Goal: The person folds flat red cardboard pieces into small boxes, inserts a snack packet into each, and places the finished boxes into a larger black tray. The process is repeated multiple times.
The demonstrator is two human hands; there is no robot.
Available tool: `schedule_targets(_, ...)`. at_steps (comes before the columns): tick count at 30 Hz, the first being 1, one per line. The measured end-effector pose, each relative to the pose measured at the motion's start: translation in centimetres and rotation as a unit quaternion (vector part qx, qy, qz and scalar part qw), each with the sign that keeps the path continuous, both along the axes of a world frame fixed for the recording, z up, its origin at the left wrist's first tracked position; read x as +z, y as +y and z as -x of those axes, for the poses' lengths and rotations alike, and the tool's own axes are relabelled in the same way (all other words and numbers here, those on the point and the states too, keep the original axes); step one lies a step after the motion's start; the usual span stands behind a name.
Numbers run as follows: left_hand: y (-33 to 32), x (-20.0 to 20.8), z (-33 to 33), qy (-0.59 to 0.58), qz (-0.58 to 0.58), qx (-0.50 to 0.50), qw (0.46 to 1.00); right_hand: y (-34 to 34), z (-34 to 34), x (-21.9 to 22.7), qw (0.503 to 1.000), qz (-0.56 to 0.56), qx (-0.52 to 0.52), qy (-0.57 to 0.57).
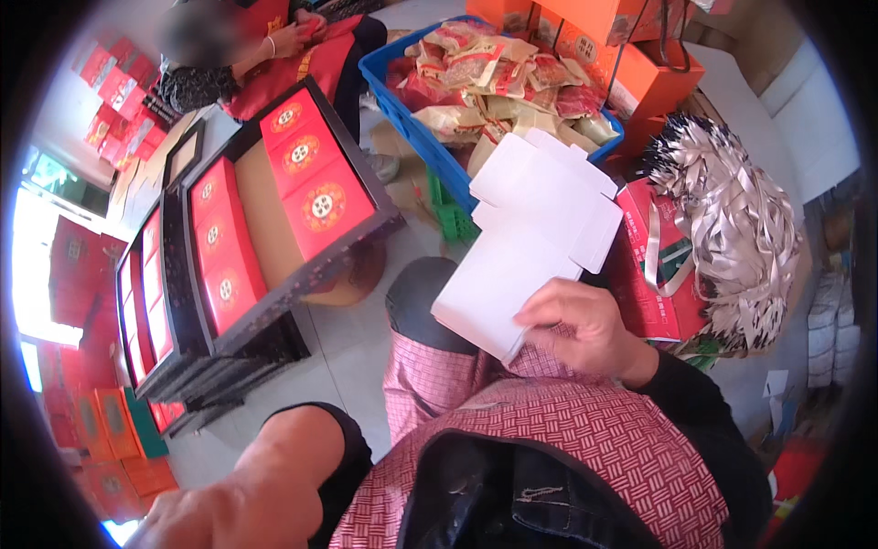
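Note:
A white unfolded carton blank, with flaps at its far end, lies slanted over my lap and knee. It looks like a small stack; how many sheets cannot be made out. My right hand is closed at its near right edge, thumb and fingers curled on the card. At the lower left my left hand is stretched away from the carton, partly cut off by the dark rim. Its fingers are hidden.
Red boxes sit in black trays on the left. A blue crate of packets stands ahead, with orange boxes behind it. Ribbons and a red package lie right. Another person sits far left.

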State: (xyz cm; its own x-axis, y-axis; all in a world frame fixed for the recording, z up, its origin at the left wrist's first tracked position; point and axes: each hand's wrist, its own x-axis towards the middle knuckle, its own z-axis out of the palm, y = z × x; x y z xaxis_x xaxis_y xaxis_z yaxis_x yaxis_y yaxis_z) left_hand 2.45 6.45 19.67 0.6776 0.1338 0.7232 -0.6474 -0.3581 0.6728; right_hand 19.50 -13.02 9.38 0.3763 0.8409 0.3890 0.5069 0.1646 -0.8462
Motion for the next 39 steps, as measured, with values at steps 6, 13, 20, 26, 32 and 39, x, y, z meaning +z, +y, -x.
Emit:
schedule_targets(6, -1.4, -4.3, -3.4, 0.176, -0.153, 0.149, 0.961, -1.1, 0.7, 7.7, 0.808, -0.262, 0.451, 0.275)
schedule_targets(13, -1.5, -14.4, -0.7, 0.346, -0.109, 0.211, 0.908, -2.3, 0.7, -3.7, 0.983, 0.012, 0.0, -0.181)
schedule_targets(20, -0.8, -15.8, -0.3, 0.389, -0.102, 0.209, 0.892, -1.0, 4.0, -10.4, 0.941, 0.042, -0.061, -0.332)
schedule_targets(26, -0.2, -15.5, -0.6, 0.337, -0.104, 0.134, 0.926, -1.1, 3.4, -9.6, 0.979, 0.018, -0.047, -0.198)
schedule_targets(32, -0.1, -16.4, -1.5, 0.325, -0.115, 0.09, 0.934, -1.8, 2.5, -9.6, 0.992, 0.056, -0.115, -0.011)
schedule_targets(39, -2.2, -18.1, -2.9, 0.339, 0.142, 0.107, 0.924, -2.3, 1.5, -9.7, 0.944, 0.099, -0.112, 0.294)
